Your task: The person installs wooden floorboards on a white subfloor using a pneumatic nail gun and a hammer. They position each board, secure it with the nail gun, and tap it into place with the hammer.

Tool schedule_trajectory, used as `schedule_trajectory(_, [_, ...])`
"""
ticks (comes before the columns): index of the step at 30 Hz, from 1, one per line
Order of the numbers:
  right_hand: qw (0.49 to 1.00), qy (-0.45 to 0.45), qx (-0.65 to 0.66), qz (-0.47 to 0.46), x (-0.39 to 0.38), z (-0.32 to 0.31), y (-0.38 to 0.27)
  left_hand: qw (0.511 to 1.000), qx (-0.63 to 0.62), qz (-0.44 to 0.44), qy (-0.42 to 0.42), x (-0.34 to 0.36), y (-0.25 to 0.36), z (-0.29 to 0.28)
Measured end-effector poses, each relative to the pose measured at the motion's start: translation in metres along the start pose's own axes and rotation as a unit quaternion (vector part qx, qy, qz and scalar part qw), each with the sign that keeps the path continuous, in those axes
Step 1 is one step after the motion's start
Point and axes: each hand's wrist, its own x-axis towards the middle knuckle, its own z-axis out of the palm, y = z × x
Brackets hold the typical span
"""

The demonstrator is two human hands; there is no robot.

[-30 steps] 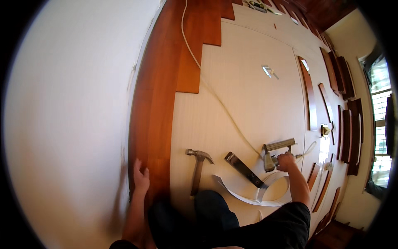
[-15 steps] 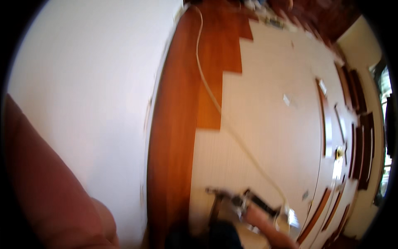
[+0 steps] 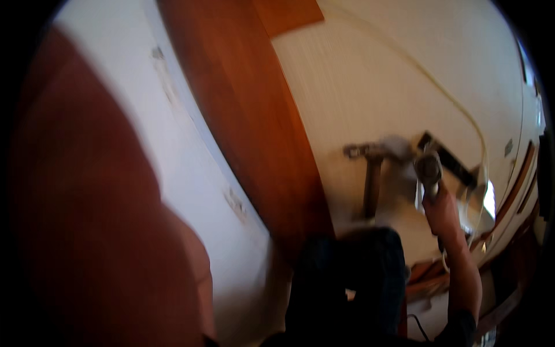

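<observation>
My right hand (image 3: pixel 442 211) is closed on the metal pneumatic nail gun (image 3: pixel 428 169), held just right of a hammer (image 3: pixel 372 182). Beside them lie a dark flat metal bar (image 3: pixel 460 167) and a white strip (image 3: pixel 487 202), partly hidden. My left arm and hand (image 3: pixel 101 202) are raised very close to the camera, filling the left side as a blurred shape; its fingers cannot be made out. My dark-clad leg (image 3: pixel 344 289) is below, beside the reddish-brown floorboards (image 3: pixel 248 110).
A white wall (image 3: pixel 193 231) with rough marks runs along the boards' left edge. The pale underlay (image 3: pixel 370 81) covers the floor to their right, crossed by a cream hose (image 3: pixel 439 87). Loose brown planks (image 3: pixel 517 179) lie at the far right, near the rim.
My left hand has left the board by the wall and come up close to the camera. The nail gun has moved left toward the hammer in my right hand. The view has shifted.
</observation>
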Motion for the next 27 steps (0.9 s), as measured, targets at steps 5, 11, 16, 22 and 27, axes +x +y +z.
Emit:
schedule_trajectory(5, [0.996,0.078,0.052,-0.004,-0.016,0.007,0.040,0.988,0.068,0.058,-0.123,0.015,-0.160,0.188])
schedule_trajectory(11, [0.949,-0.009,0.257,0.181,0.004,-0.004,0.051,0.958,0.197,0.043,-0.202,-0.054,-0.220,0.238])
schedule_trajectory(16, [0.942,0.099,0.313,0.072,-0.027,0.010,0.035,0.948,0.220,0.058,-0.223,-0.053,-0.225,0.240])
schedule_trajectory(22, [0.700,-0.115,0.704,0.045,-0.068,0.004,-0.029,0.944,0.222,0.048,-0.240,-0.049,-0.229,0.239])
schedule_trajectory(27, [0.415,-0.269,0.860,0.124,-0.040,0.056,-0.099,0.947,0.215,0.052,-0.234,-0.047,-0.232,0.238])
